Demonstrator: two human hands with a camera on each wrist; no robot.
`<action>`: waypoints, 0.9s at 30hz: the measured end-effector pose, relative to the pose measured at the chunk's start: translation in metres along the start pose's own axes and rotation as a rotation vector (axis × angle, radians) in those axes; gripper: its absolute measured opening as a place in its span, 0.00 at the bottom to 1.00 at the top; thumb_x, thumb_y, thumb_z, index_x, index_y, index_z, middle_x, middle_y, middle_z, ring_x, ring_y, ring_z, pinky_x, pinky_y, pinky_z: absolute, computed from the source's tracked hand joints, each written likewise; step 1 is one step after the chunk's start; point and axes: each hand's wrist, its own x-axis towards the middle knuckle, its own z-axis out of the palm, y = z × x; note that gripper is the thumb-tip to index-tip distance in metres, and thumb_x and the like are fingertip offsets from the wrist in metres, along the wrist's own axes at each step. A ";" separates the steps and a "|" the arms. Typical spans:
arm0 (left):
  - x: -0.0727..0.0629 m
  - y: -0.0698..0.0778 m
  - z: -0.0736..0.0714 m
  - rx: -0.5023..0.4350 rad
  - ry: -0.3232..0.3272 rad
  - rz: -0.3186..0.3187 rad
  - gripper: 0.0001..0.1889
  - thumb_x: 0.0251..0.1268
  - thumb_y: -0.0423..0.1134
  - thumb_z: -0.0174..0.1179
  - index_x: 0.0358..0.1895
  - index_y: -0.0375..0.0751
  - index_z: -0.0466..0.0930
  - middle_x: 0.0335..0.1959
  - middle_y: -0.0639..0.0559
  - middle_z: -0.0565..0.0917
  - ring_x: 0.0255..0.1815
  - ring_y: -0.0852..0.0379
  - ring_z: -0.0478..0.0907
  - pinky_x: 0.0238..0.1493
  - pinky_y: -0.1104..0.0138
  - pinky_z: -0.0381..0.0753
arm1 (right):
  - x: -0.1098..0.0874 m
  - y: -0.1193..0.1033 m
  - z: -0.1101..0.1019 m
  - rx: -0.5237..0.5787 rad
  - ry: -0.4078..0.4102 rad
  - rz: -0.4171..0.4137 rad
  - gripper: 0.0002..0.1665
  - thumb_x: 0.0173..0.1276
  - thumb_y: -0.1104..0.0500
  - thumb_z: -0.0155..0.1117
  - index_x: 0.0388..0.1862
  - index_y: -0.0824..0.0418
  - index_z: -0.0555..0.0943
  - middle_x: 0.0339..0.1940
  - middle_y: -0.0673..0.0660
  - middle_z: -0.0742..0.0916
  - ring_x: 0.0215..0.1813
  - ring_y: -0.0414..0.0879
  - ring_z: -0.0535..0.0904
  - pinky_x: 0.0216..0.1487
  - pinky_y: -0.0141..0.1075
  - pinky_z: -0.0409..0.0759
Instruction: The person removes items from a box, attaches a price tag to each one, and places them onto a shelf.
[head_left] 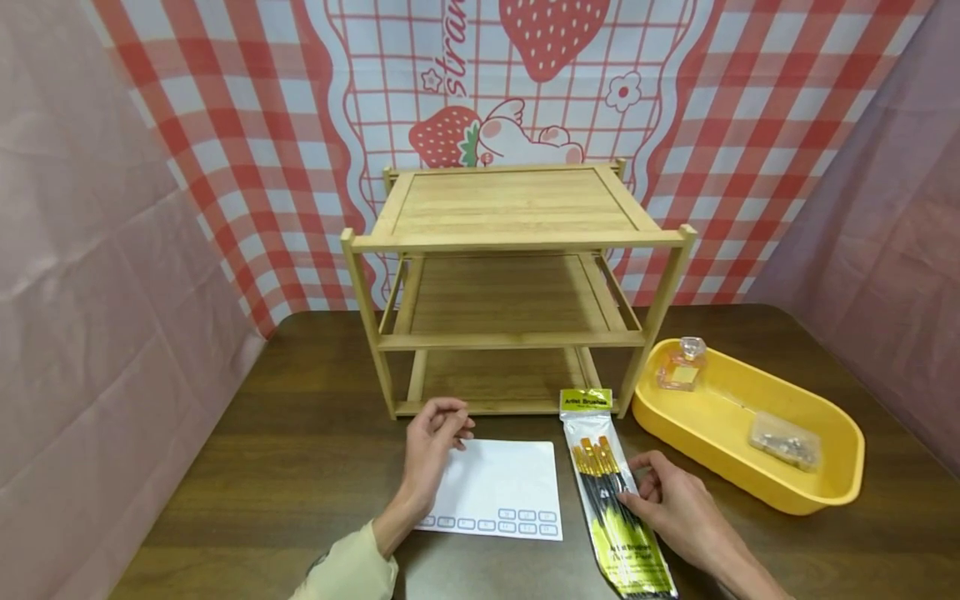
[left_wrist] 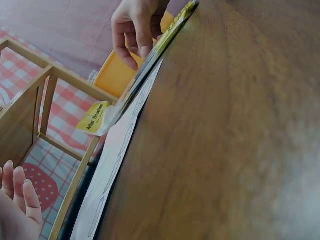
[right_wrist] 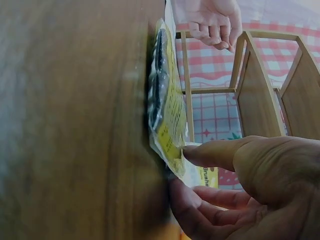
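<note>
A clear pack of artist brushes [head_left: 632, 550] with yellow-green printing lies on the table, its header card toward the shelf. My right hand [head_left: 678, 504] pinches the pack's right edge; in the right wrist view the thumb [right_wrist: 210, 154] is on its top face and the fingers are at the edge beside the table. Over the upper left of a white sheet of paper [head_left: 506, 475] hangs my left hand [head_left: 431, 454], fingers loosely bent and holding nothing. Small blue-outlined boxes run along the sheet's near edge, partly hidden by the left forearm.
A three-tier wooden shelf [head_left: 517, 243] stands behind the sheet and pack. To the right, a yellow basin [head_left: 720, 408] holds a perfume bottle [head_left: 681, 367] and a small clear packet [head_left: 785, 440] of metallic pieces. Strawberry-print cloth [head_left: 300, 150] hangs behind the brown table [head_left: 285, 417].
</note>
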 end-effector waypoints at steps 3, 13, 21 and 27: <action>0.000 0.001 -0.004 0.004 0.007 0.001 0.12 0.73 0.27 0.58 0.52 0.20 0.74 0.36 0.39 0.85 0.33 0.54 0.82 0.36 0.67 0.83 | 0.001 0.000 -0.002 -0.026 -0.007 -0.003 0.22 0.62 0.63 0.78 0.51 0.66 0.79 0.27 0.48 0.79 0.28 0.39 0.73 0.27 0.32 0.75; 0.000 0.010 -0.022 0.060 0.000 0.002 0.12 0.73 0.27 0.59 0.52 0.20 0.75 0.37 0.41 0.85 0.35 0.55 0.82 0.37 0.67 0.83 | 0.011 -0.008 -0.010 -0.084 0.013 -0.078 0.17 0.63 0.60 0.78 0.47 0.63 0.82 0.31 0.47 0.82 0.34 0.40 0.77 0.34 0.35 0.80; 0.001 0.014 -0.041 0.148 -0.009 -0.004 0.12 0.71 0.27 0.60 0.53 0.21 0.77 0.40 0.41 0.87 0.38 0.51 0.83 0.39 0.65 0.83 | 0.026 -0.020 -0.007 0.026 -0.007 -0.200 0.13 0.65 0.67 0.74 0.46 0.67 0.82 0.34 0.49 0.84 0.36 0.41 0.82 0.36 0.34 0.85; 0.004 0.014 -0.055 0.206 -0.023 0.001 0.12 0.70 0.24 0.59 0.52 0.21 0.78 0.42 0.37 0.86 0.40 0.51 0.84 0.42 0.67 0.83 | 0.037 -0.025 0.000 0.051 -0.018 -0.294 0.11 0.65 0.66 0.75 0.43 0.64 0.82 0.34 0.47 0.85 0.37 0.41 0.83 0.37 0.35 0.85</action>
